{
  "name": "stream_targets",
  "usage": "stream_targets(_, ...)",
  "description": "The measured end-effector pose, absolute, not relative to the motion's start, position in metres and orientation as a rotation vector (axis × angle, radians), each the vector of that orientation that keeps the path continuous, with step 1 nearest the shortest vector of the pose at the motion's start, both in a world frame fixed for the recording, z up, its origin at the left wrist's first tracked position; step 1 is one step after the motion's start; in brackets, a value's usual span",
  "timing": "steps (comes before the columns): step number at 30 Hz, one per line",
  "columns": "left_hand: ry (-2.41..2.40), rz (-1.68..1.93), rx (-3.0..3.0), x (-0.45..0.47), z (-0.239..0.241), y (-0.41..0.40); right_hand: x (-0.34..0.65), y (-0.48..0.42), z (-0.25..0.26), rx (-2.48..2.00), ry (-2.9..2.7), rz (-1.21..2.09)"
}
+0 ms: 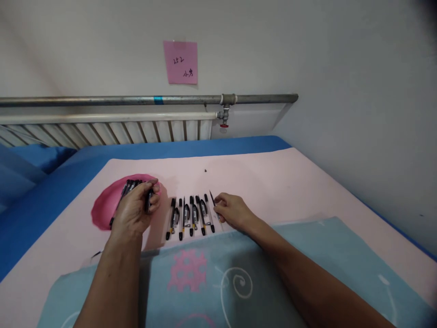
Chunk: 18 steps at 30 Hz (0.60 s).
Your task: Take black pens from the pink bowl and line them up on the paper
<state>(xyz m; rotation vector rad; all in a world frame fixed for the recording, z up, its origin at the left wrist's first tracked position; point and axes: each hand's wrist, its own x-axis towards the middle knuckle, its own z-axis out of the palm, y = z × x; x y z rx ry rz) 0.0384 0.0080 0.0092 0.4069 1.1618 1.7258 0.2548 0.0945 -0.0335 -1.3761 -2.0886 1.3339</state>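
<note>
My left hand [138, 202] is closed around small black pen parts [149, 201], mostly hidden by the fingers, beside the rim of a pink bowl [100, 209]. Several black pens [131, 184] lie in that bowl. A thin, dark-tipped pen refill [212, 198] is pinched between the thumb and fingers of my right hand [231, 209]. Just left of that hand, taken-apart pens are laid in a row on the pink sheet: clear barrels with black ends [180, 218], black caps [175, 217] and slim refills among them.
A light blue patterned cloth [218, 273] covers the near side of the pink sheet [259, 175]. One dark-tipped thin piece [96, 254] rests left of my left forearm, and a tiny black bit [205, 171] lies beyond the row. Behind are a radiator [136, 130] and a metal pipe [112, 101].
</note>
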Motion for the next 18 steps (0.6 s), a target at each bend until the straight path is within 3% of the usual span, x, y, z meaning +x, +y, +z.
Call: stream_targets(18,1.175,1.693,0.406,0.0420,0.0101,0.0084,0.2507,0.0932,-0.0344,-1.415,-2.179,1.244)
